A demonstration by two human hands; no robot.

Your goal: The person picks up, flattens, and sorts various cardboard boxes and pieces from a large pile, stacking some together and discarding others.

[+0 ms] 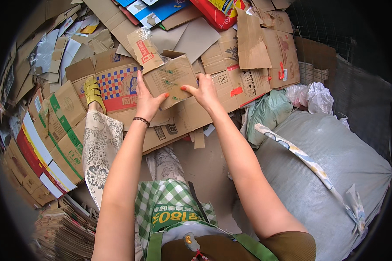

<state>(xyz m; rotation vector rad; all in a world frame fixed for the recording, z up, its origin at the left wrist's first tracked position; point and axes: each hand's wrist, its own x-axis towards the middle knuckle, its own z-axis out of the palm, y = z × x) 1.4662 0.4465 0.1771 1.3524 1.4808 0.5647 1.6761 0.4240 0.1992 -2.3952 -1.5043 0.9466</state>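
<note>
Between my two hands is a small brown cardboard box (171, 80), with print and green marks on its face. One flap (145, 49) with a red printed label and clear tape sticks up at its upper left. My left hand (147, 98) is on the box's left side, thumb at the lower edge and fingers along the side. My right hand (203, 89) grips the right side, thumb on the face and fingers behind the edge. Beneath lies a flattened carton with a blue-and-orange checked print (117, 86).
Flattened cardboard is heaped in front and at left, with a green-striped carton (65, 130). My foot in a yellow sandal (94, 93) stands on it. A large grey woven sack (313, 169) and a green plastic bag (269, 111) sit at right. Stacked cardboard (65, 228) stands lower left.
</note>
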